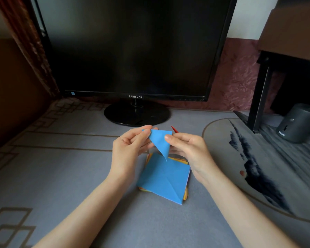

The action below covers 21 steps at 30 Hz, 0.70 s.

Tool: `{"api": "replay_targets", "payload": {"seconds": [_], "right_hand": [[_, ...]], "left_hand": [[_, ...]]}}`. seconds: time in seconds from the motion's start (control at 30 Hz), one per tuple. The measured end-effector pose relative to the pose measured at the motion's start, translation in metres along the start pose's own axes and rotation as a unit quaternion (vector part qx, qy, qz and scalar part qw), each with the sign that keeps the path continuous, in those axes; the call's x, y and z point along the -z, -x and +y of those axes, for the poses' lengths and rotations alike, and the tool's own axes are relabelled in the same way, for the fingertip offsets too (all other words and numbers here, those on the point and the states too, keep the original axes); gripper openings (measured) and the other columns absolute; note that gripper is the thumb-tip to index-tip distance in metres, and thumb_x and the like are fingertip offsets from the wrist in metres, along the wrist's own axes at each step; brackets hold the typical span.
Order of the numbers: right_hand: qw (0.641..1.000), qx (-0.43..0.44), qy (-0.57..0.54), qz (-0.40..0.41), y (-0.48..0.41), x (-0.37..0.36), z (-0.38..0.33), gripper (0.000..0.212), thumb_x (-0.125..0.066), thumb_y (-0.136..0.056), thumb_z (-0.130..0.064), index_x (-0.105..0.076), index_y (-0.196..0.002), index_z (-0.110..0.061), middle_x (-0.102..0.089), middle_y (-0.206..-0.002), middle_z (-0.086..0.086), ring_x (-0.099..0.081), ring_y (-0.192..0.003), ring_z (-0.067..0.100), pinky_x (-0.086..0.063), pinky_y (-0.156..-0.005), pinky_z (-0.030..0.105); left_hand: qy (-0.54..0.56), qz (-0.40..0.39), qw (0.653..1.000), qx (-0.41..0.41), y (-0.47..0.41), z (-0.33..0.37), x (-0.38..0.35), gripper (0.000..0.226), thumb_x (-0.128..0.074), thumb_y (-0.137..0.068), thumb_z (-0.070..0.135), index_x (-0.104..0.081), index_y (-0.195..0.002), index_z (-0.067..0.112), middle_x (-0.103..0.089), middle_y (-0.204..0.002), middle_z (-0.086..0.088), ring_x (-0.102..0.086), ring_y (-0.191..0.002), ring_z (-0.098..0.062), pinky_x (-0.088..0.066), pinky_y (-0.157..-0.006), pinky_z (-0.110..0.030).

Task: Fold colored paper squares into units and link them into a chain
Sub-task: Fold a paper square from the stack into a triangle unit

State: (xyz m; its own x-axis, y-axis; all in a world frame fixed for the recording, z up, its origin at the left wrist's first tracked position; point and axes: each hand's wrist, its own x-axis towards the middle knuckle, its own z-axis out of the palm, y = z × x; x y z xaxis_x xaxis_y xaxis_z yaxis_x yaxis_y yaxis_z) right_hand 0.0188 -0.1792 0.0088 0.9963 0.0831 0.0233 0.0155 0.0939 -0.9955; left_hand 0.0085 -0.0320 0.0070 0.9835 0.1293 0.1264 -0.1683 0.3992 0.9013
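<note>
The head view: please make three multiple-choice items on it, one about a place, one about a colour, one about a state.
1. Where does the stack of coloured paper squares lie?
A) on the grey desk mat, between the wrists
B) on the monitor's round foot
C) on the dark shelf

2. Which colour is its top sheet?
A) red
B) blue
C) green

3. How is the folded blue paper triangle held?
A) flat on the mat
B) pinched by the fingers of the left hand and the right hand
C) gripped by one hand alone

1 A: it rests on the mat. 2 B: the top sheet shows blue. 3 B: both hands close on its upper corners.
</note>
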Motion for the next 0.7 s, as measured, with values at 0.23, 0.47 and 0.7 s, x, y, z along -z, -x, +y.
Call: {"api": "replay_targets", "payload": {"seconds": [0.23, 0.47, 0.7], "right_hand": [[0.999, 0.025, 0.038, 0.01, -0.0015, 0.0045, -0.001, 0.01, -0.068, -0.082, -0.01, -0.07, -0.081, 0.001, -0.073, -0.079, 0.013, -0.069, -0.073, 0.019, -0.055, -0.073, 0.027], [0.992, 0.053, 0.107, -0.046, -0.0009, 0.0015, 0.0012, 0.012, -0.07, -0.079, -0.001, -0.072, -0.072, -0.01, -0.073, -0.074, 0.008, -0.066, -0.073, 0.013, -0.053, -0.078, 0.029], [0.989, 0.041, 0.125, -0.067, -0.0016, -0.0003, 0.0011, 0.005, -0.071, -0.08, -0.005, -0.073, -0.076, -0.007, -0.071, -0.075, 0.006, -0.063, -0.073, 0.009, -0.049, -0.077, 0.022]], "left_hand": [[-0.058, -0.014, 0.998, 0.028, -0.0038, 0.0018, 0.0039, 0.012, -0.056, -0.091, 0.006, -0.068, -0.089, 0.008, -0.072, -0.08, 0.001, -0.067, -0.065, -0.009, -0.053, -0.061, -0.019], [-0.266, -0.104, 0.958, -0.039, -0.0078, 0.0004, 0.0085, 0.015, -0.075, -0.066, 0.034, -0.076, -0.076, 0.023, -0.073, -0.081, 0.002, -0.067, -0.08, -0.006, -0.048, -0.076, -0.015], [-0.21, -0.068, 0.975, -0.036, -0.0054, -0.0035, 0.0065, 0.008, -0.072, -0.078, 0.011, -0.073, -0.07, 0.008, -0.071, -0.08, -0.008, -0.065, -0.081, -0.013, -0.047, -0.075, -0.017]]}}
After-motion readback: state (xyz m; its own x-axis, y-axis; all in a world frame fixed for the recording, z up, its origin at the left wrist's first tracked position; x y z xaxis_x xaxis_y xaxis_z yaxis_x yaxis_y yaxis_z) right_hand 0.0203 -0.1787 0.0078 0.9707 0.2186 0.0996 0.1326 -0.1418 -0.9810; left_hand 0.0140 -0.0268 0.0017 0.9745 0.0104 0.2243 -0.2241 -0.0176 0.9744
